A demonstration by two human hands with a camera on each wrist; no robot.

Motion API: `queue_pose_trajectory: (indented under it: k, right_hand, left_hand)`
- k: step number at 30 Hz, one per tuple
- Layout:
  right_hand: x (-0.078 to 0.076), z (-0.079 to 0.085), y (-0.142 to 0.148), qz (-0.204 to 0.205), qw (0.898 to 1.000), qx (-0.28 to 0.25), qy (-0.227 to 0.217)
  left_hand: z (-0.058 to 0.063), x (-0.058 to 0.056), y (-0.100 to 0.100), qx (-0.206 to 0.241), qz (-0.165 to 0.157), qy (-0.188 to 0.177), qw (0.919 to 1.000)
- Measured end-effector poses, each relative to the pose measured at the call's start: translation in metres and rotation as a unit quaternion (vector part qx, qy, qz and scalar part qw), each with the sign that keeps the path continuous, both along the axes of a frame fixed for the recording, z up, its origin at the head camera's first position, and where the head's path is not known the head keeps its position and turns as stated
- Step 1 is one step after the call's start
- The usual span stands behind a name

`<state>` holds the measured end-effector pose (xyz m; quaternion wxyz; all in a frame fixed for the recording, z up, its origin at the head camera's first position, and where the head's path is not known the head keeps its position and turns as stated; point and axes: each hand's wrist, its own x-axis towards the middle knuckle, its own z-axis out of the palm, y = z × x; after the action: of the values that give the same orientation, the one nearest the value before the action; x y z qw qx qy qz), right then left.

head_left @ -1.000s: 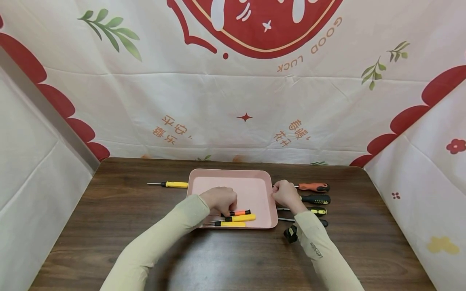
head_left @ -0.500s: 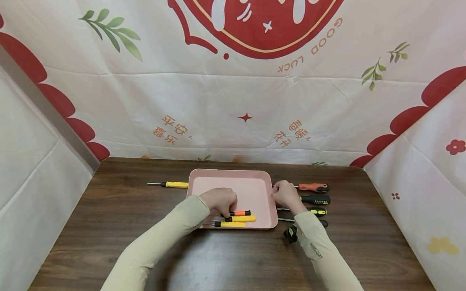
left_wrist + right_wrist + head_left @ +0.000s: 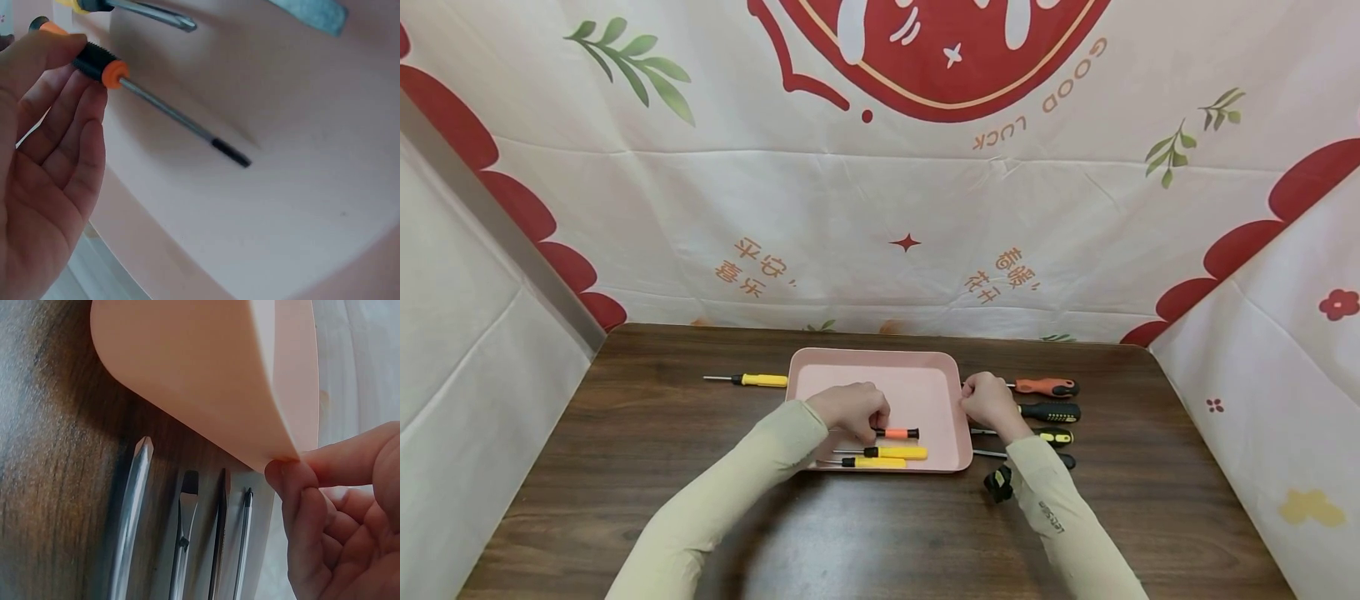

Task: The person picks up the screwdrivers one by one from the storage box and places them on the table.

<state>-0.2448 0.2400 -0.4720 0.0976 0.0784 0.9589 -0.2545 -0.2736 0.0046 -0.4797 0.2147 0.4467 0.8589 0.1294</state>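
My left hand (image 3: 852, 408) pinches an orange and black screwdriver (image 3: 897, 433) by its handle over the near part of a pink tray (image 3: 925, 396). In the left wrist view, thumb and fingers grip that handle, and the black-tipped shaft (image 3: 178, 119) points away over the tray floor. Two yellow-handled screwdrivers, one (image 3: 898, 452) and a nearer one (image 3: 880, 463), lie in the tray beside it. With thumb and finger, my right hand (image 3: 990, 403) pinches the tray's right rim, as the right wrist view shows at the tray wall (image 3: 187, 375).
Right of the tray lie several larger screwdrivers, such as an orange-handled one (image 3: 1045, 386) and a black one (image 3: 1051, 412). A black tape measure (image 3: 998, 483) sits by my right sleeve. Another yellow screwdriver (image 3: 763, 381) lies left of the tray on the wooden table (image 3: 865, 533).
My left hand has moved the orange and black screwdriver slightly toward the tray's far side, away from the yellow ones. My right hand stays at the rim.
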Motion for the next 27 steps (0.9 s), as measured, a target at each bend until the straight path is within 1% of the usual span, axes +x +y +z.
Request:
queue_pose_trajectory:
  k: [4,7,11,15,17,20,23,27]
  right_hand:
    - [0.000,-0.001,0.000,0.002,1.000,-0.003,0.001]
    - [0.000,-0.001,0.001,0.003,1.000,-0.002,0.003]
    - [0.000,-0.002,0.001,0.004,1.000,0.002,0.003]
    - [0.000,-0.002,0.001,0.004,1.000,0.005,0.004]
    - [0.000,-0.002,0.001,0.004,1.000,0.004,0.006]
    - [0.000,-0.002,0.001,0.005,1.000,0.003,0.008]
    - [0.000,-0.002,0.001,0.006,1.000,0.003,0.010]
    - [0.000,-0.003,0.001,0.004,1.000,0.006,0.009]
  left_hand:
    - [0.001,-0.004,-0.004,0.030,-0.012,0.017,0.9993]
    - [0.003,-0.007,-0.008,0.050,-0.018,0.033,0.9981]
    - [0.009,-0.010,-0.014,0.058,-0.005,0.041,0.9975]
    - [0.015,-0.011,-0.019,0.065,0.010,0.039,0.9970]
    - [0.017,-0.012,-0.022,0.074,0.010,0.042,0.9963]
    - [0.020,-0.013,-0.025,0.095,0.005,0.039,0.9947]
    - [0.022,-0.013,-0.028,0.106,0.008,0.033,0.9938]
    - [0.023,-0.013,-0.033,0.113,0.024,0.021,0.9931]
